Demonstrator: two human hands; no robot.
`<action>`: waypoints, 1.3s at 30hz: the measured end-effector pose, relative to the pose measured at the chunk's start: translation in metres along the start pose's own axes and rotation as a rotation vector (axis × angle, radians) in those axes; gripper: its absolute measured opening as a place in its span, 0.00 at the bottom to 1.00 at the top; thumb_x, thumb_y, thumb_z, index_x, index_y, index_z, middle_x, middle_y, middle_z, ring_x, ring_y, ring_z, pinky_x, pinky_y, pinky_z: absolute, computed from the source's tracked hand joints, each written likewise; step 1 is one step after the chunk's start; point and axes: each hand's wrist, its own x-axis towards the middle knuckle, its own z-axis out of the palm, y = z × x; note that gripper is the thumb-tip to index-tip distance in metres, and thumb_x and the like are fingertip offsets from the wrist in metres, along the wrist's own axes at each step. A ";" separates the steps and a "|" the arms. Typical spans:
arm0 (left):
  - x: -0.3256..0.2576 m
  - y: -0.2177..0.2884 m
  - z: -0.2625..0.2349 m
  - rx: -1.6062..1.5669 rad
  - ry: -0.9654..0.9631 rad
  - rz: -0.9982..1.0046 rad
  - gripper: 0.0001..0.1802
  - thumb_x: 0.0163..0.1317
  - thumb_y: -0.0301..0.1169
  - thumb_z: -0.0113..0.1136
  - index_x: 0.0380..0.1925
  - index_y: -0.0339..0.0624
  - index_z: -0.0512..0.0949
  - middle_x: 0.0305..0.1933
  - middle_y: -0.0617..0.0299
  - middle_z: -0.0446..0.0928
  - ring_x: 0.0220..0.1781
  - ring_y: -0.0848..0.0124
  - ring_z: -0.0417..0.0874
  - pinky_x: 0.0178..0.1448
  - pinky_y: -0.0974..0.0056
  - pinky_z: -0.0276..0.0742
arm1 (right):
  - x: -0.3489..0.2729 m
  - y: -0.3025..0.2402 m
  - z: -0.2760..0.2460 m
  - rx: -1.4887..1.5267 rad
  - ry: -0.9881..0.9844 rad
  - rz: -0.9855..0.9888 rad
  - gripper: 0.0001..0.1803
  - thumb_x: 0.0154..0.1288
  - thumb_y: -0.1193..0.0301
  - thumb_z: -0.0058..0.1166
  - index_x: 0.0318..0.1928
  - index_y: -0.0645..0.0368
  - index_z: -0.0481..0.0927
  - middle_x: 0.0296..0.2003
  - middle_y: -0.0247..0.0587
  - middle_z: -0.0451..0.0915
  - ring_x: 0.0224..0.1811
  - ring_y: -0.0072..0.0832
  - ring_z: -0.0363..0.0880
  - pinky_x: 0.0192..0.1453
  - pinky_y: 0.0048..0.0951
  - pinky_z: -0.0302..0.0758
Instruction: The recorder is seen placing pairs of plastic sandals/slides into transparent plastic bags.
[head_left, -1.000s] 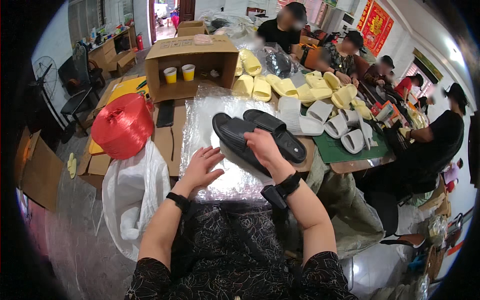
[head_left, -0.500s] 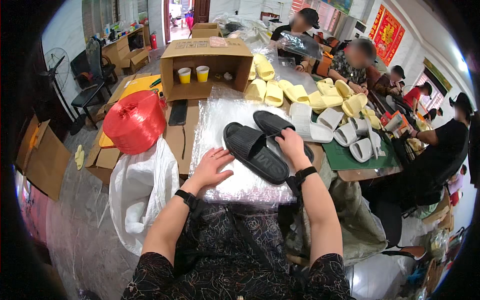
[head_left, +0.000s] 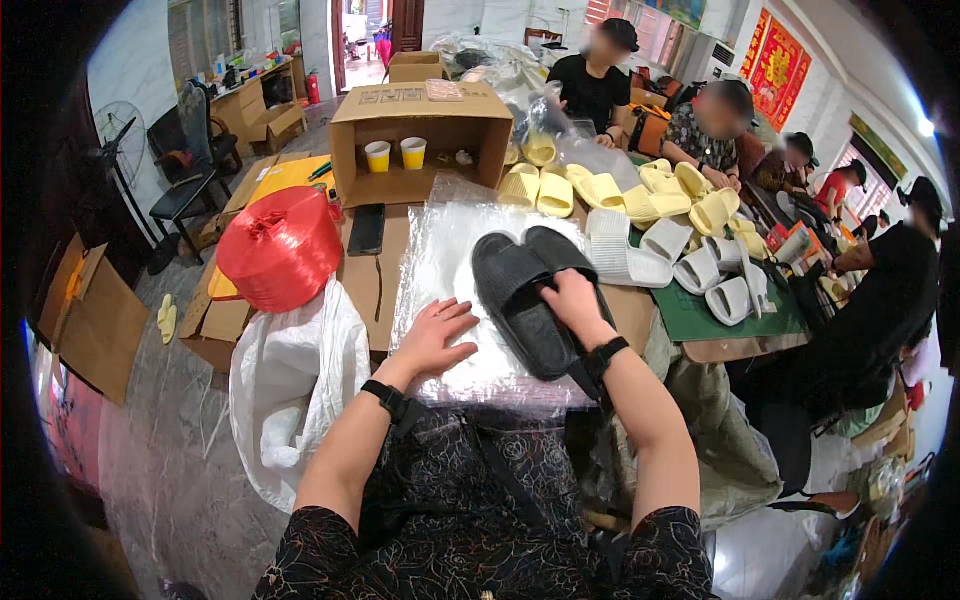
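- In the head view, the pair of black slippers lies on my stack of clear plastic bags, ahead of me and right of its middle, with my right hand on the pair and my left hand well to its left.
- The long axis of the left black slipper runs away from me and slightly leftward: heel end nearest my body, strap and toe end farthest.
- The right black slipper sits close against it, toe pointing much the same way; my right hand and wrist cover a good part of it, so I can't tell whether the two overlap.
- My right hand is the nearer one: it comes in from the right, back of the hand up, fingers bent down at the left slipper's inner side, just behind the strap. Whether they grip or only press, I can't tell.
- My left hand holds nothing; it lies palm down on the bags, fingers spread and pointing forward and right, a strip of bare plastic between it and the left slipper.
- Both my forearms angle inward from below, elbows bent, a black band around the left wrist and another dark band around the right.
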 end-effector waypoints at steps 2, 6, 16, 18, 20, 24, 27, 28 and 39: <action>0.002 -0.001 -0.001 0.000 -0.013 -0.007 0.31 0.56 0.51 0.61 0.58 0.51 0.77 0.70 0.56 0.68 0.73 0.52 0.62 0.77 0.48 0.51 | -0.005 0.000 -0.018 0.013 0.065 0.157 0.24 0.61 0.55 0.58 0.33 0.69 0.80 0.35 0.61 0.80 0.40 0.56 0.80 0.47 0.50 0.76; 0.001 0.003 -0.010 0.010 -0.067 -0.052 0.31 0.56 0.48 0.61 0.60 0.51 0.76 0.71 0.56 0.65 0.74 0.52 0.60 0.77 0.48 0.51 | -0.035 -0.013 -0.033 0.058 0.114 0.247 0.28 0.63 0.53 0.57 0.32 0.72 0.78 0.33 0.67 0.78 0.40 0.60 0.79 0.46 0.52 0.76; 0.002 0.015 -0.001 0.411 -0.175 -0.047 0.38 0.57 0.56 0.57 0.65 0.49 0.70 0.74 0.55 0.60 0.78 0.54 0.54 0.79 0.43 0.42 | -0.097 -0.039 0.032 0.044 0.241 0.105 0.23 0.63 0.53 0.56 0.32 0.65 0.76 0.34 0.57 0.78 0.31 0.56 0.80 0.37 0.50 0.77; -0.001 0.024 -0.004 0.314 -0.225 -0.103 0.41 0.57 0.61 0.55 0.67 0.51 0.68 0.76 0.56 0.57 0.79 0.55 0.50 0.79 0.40 0.39 | -0.109 -0.031 0.031 0.146 0.283 0.247 0.20 0.63 0.56 0.57 0.32 0.64 0.76 0.33 0.57 0.78 0.37 0.58 0.78 0.42 0.51 0.74; -0.007 0.028 -0.012 0.249 -0.235 -0.146 0.44 0.56 0.63 0.57 0.67 0.51 0.67 0.77 0.56 0.55 0.80 0.54 0.47 0.79 0.42 0.39 | -0.119 -0.022 0.023 0.246 0.398 0.372 0.18 0.64 0.59 0.58 0.34 0.64 0.77 0.33 0.59 0.79 0.39 0.58 0.78 0.43 0.49 0.74; -0.005 0.037 -0.026 0.163 0.016 -0.006 0.42 0.51 0.57 0.67 0.64 0.50 0.71 0.76 0.55 0.57 0.79 0.52 0.48 0.79 0.46 0.42 | -0.145 0.017 -0.002 0.757 0.659 0.438 0.14 0.71 0.66 0.55 0.38 0.68 0.77 0.32 0.46 0.82 0.32 0.31 0.78 0.39 0.32 0.73; -0.010 0.037 -0.029 0.089 -0.053 0.002 0.30 0.53 0.51 0.69 0.53 0.48 0.80 0.68 0.53 0.69 0.72 0.52 0.63 0.73 0.51 0.60 | -0.165 0.011 -0.043 0.833 0.559 0.500 0.13 0.73 0.69 0.53 0.46 0.70 0.77 0.41 0.38 0.82 0.40 0.20 0.75 0.46 0.24 0.71; -0.010 0.039 -0.027 0.086 -0.059 0.001 0.30 0.53 0.51 0.69 0.53 0.48 0.80 0.68 0.53 0.69 0.72 0.52 0.63 0.73 0.51 0.60 | -0.172 0.016 -0.050 0.840 0.569 0.434 0.13 0.74 0.71 0.51 0.48 0.71 0.76 0.43 0.38 0.81 0.42 0.20 0.75 0.49 0.23 0.70; 0.015 0.026 0.022 -0.124 0.049 -0.060 0.21 0.64 0.44 0.60 0.53 0.48 0.80 0.61 0.50 0.75 0.67 0.52 0.70 0.71 0.54 0.65 | -0.210 0.002 -0.085 0.589 0.459 0.286 0.10 0.70 0.74 0.52 0.46 0.70 0.76 0.42 0.45 0.81 0.42 0.33 0.79 0.47 0.31 0.72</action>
